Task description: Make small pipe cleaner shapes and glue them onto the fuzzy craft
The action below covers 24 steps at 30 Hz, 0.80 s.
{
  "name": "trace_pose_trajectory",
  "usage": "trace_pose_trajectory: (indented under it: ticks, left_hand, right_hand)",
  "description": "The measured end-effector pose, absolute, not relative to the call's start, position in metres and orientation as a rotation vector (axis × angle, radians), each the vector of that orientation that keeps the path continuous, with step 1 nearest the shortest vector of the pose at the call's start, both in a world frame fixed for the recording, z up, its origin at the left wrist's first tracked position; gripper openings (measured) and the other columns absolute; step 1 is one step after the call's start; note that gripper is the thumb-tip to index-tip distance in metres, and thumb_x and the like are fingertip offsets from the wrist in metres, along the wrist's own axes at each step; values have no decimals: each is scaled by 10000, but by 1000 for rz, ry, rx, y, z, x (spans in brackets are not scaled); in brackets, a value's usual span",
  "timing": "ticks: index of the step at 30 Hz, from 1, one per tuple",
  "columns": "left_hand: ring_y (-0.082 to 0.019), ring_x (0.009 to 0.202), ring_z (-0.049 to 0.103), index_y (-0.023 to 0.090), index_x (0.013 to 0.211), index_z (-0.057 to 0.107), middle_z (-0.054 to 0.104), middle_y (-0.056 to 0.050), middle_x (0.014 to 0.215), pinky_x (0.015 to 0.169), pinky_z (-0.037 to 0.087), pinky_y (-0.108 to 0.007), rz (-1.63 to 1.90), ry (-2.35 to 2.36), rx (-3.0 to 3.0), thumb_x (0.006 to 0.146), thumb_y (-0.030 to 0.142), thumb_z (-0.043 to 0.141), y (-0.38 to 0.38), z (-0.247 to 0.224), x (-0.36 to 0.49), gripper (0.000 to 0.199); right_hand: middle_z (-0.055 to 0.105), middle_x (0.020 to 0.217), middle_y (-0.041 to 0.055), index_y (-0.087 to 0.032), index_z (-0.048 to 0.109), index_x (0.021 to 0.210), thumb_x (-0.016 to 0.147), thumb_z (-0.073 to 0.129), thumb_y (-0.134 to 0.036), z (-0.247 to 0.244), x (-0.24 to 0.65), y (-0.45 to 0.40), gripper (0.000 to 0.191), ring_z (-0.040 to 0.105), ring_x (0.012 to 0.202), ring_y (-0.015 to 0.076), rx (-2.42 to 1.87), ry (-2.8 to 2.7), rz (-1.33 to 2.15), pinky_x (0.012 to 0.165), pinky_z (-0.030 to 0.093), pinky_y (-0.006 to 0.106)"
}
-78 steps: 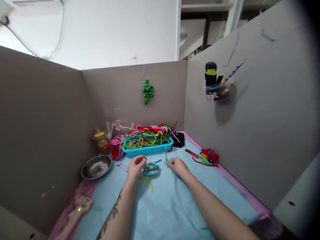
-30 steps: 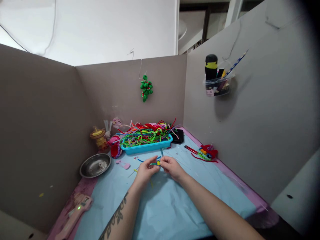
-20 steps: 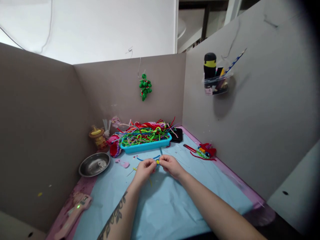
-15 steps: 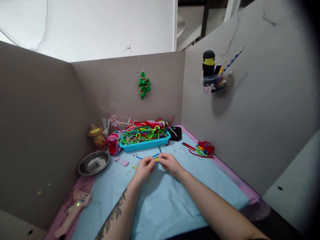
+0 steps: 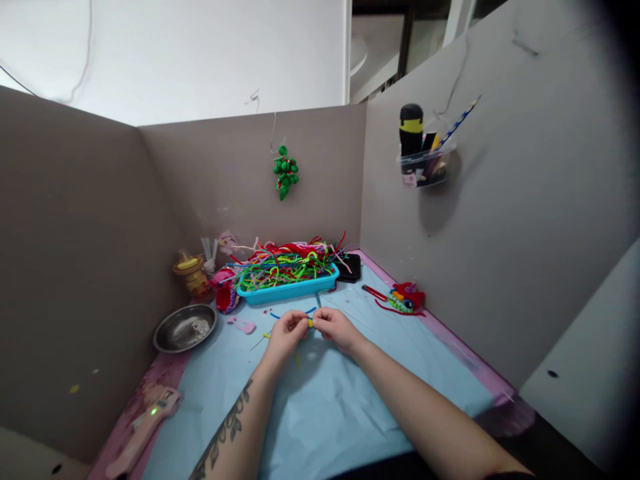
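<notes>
My left hand [image 5: 289, 333] and my right hand [image 5: 338, 328] meet over the blue-covered table. Both are closed in a pinch on a small yellow piece [image 5: 311, 323], which looks like a wound pipe cleaner; most of it is hidden by the fingers. A yellow strand [image 5: 298, 361] hangs below my left hand. Just beyond the fingers lies a blue pipe cleaner [image 5: 277, 315], partly covered by my hands. A thin wire stem [image 5: 258, 343] and a pink hair clip [image 5: 241, 325] rest to the left of my left hand.
A turquoise tray [image 5: 287, 295] heaped with pipe cleaners stands at the back. Left are a metal bowl [image 5: 167, 332] and a pink glue gun [image 5: 145, 427]. A red cutter [image 5: 374, 293] lies right, beside colourful pieces [image 5: 406, 297]. Grey panels [image 5: 320, 173] surround the table.
The whole view has shifted slightly. Both hands still pinch the yellow piece, and my right fingers have turned a little over it.
</notes>
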<state>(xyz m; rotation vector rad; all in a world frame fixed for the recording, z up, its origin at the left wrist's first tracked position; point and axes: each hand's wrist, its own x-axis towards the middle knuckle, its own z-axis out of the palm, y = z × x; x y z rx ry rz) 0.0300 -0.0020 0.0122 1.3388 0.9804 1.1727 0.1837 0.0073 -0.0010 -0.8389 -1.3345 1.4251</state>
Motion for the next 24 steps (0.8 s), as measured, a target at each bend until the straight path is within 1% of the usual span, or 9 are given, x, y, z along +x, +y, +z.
trace_pose_trajectory:
  ticks: [2, 6, 11, 16, 21, 24]
  left_hand:
    - [-97, 533, 505, 131, 779, 608, 565, 3, 599, 547, 402, -217, 1144, 982, 1378, 657, 421, 700, -1, 13, 28, 327]
    - [-89, 502, 480, 122, 743, 613, 548, 9, 558, 514, 376, -208, 1085, 991, 1387, 649, 388, 710, -2, 17, 27, 298]
    - [-86, 489, 483, 124, 693, 603, 549, 16, 540, 515, 379, -207, 1085, 1017, 1313, 632, 396, 713, -4, 20, 28, 299]
    - [-86, 507, 504, 130, 716, 600, 578, 10, 577, 534, 387, -204, 1136, 1025, 1252, 641, 386, 708, -2, 16, 27, 288]
    - [-83, 500, 503, 140, 700, 585, 569, 22, 575, 526, 392, -200, 1197, 1012, 1189, 612, 397, 725, -1, 18, 26, 305]
    - [-84, 504, 508, 140, 700, 589, 576, 22, 584, 535, 398, -203, 1189, 1009, 1181, 603, 402, 727, -2, 19, 27, 312]
  right_hand:
    - [380, 468, -84, -165, 504, 625, 665, 642, -361, -1, 184, 7, 243, 296, 399, 50, -856, -1372, 1415, 404, 194, 203]
    - [375, 462, -87, -160, 510, 630, 669, 645, -354, 0, 184, 5, 240, 286, 402, 48, -878, -1410, 1392, 404, 191, 201]
    - [384, 476, -86, -157, 518, 641, 660, 676, -415, -4, 183, 8, 303, 279, 396, 42, -826, -1371, 1456, 394, 192, 198]
    - [411, 494, -75, -150, 553, 703, 662, 672, -477, -4, 183, 8, 351, 284, 393, 40, -768, -1255, 1572, 376, 172, 197]
    - [428, 509, -80, -152, 564, 758, 606, 729, -417, 0, 181, 4, 347, 299, 400, 39, -752, -1236, 1594, 378, 185, 194]
    - [428, 501, -86, -163, 542, 736, 610, 730, -405, 0, 179, 3, 331, 299, 393, 39, -758, -1268, 1575, 380, 195, 195]
